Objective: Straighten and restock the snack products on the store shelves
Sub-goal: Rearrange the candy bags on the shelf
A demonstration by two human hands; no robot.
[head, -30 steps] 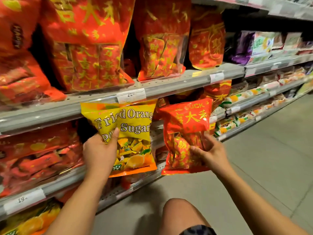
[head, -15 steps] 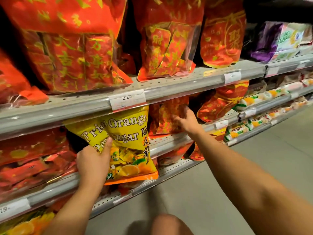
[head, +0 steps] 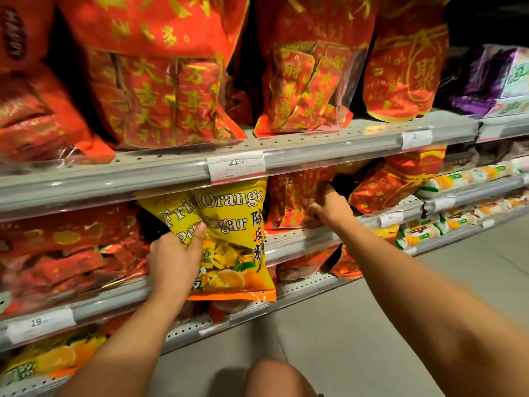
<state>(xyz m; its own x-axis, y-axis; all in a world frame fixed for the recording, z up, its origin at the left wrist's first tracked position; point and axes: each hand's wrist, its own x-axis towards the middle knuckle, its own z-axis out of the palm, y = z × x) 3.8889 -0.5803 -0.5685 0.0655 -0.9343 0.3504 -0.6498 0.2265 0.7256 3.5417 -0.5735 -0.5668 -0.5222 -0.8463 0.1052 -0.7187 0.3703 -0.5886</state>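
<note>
My left hand [head: 174,257]: fingers curled round the yellow orange-peel candy bag [head: 226,239], thumb across its front; I hold it upright in front of the middle shelf [head: 303,239].
My right hand [head: 329,206]: reaching into the middle shelf, fingers gripping the right edge of a red and gold snack bag [head: 292,196] that stands there.
Top shelf [head: 315,150]: big red and gold bags [head: 160,90] standing in a row.
Price tag [head: 236,166]: just above the yellow bag.
</note>
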